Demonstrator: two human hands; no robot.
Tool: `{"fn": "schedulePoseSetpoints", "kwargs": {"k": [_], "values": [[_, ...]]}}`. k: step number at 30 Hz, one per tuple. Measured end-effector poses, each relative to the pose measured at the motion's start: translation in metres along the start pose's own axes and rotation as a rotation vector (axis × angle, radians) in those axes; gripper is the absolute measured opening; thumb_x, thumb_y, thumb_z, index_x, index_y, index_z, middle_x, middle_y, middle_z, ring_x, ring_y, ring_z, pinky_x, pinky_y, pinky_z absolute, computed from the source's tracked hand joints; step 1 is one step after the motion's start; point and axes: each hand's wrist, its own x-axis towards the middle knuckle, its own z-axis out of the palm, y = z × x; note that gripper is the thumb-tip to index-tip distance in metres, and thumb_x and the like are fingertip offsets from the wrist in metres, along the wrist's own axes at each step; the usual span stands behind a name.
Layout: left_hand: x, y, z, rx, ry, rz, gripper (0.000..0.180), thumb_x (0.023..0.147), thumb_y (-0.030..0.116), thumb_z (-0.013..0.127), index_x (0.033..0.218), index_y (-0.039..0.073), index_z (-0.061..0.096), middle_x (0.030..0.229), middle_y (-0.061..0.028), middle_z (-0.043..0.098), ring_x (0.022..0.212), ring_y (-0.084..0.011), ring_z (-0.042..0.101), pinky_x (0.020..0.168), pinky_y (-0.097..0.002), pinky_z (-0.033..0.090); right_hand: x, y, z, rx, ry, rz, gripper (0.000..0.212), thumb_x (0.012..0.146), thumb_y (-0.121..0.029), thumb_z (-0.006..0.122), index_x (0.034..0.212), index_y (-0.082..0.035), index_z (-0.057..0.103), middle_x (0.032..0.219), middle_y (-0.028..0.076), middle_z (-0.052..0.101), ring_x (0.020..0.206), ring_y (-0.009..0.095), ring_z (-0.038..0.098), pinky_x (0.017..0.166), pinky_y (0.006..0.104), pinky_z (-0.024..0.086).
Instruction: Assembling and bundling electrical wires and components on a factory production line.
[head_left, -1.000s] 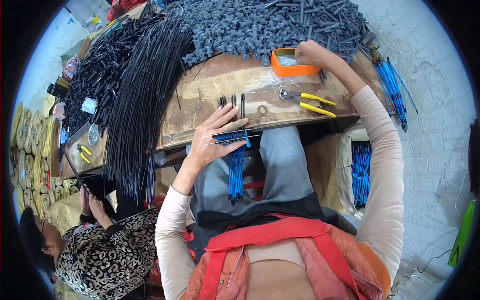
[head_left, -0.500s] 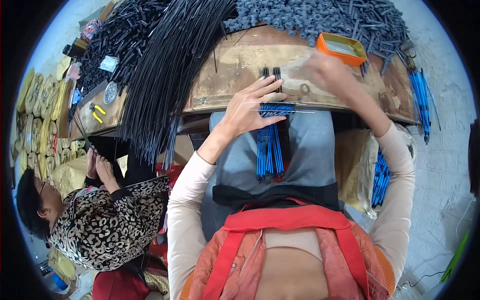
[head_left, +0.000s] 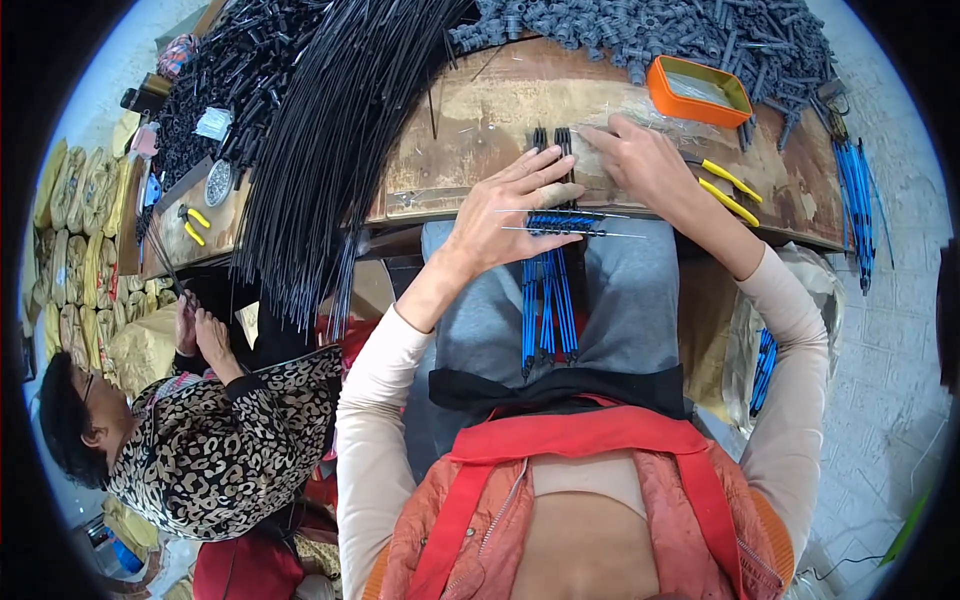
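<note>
My left hand (head_left: 505, 212) is wrapped around a bundle of thin blue and black rods (head_left: 547, 300) at the table's front edge. Black ends of the rods (head_left: 553, 150) lie on the tabletop past my fingers, and their blue lengths hang over my lap. Several thin metal wires (head_left: 622, 235) stick out sideways from the bundle beside my thumb. Just right of the black ends, my right hand (head_left: 648, 165) is low over the table with its fingers bent together toward them. Whatever it pinches is too small to make out.
Yellow-handled pliers (head_left: 730, 190) lie right of my right hand, below an orange box (head_left: 700, 95) of thin clear-looking pieces. Grey fittings (head_left: 640, 30) and long black rods (head_left: 350, 130) are heaped at the back and left. A person (head_left: 220, 430) works at my left.
My right hand has come from beside the orange box down and left, close to the rods' black ends. The pliers now show. My left hand keeps its hold.
</note>
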Motion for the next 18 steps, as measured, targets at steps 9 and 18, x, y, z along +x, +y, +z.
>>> {"fn": "schedulePoseSetpoints", "kwargs": {"k": [9, 18], "values": [[0.002, 0.003, -0.001, 0.023, -0.013, -0.015, 0.052, 0.073, 0.04, 0.079, 0.118, 0.016, 0.066, 0.134, -0.0096, 0.057, 0.129, -0.0274, 0.05, 0.11, -0.0399, 0.04, 0.014, 0.034, -0.001, 0.056, 0.009, -0.192, 0.029, 0.083, -0.005, 0.057, 0.112, -0.002, 0.06, 0.093, 0.015, 0.056, 0.084, 0.035, 0.06, 0.071, 0.0442, 0.049], [0.002, 0.007, -0.001, 0.054, -0.013, -0.046, 0.059, 0.071, 0.036, 0.081, 0.125, 0.02, 0.064, 0.137, -0.0081, 0.055, 0.129, -0.0271, 0.05, 0.109, -0.0403, 0.041, 0.035, 0.032, 0.002, 0.012, -0.032, -0.319, 0.018, 0.088, -0.01, 0.054, 0.104, -0.003, 0.053, 0.095, 0.015, 0.055, 0.089, 0.035, 0.06, 0.073, 0.0448, 0.05]]}}
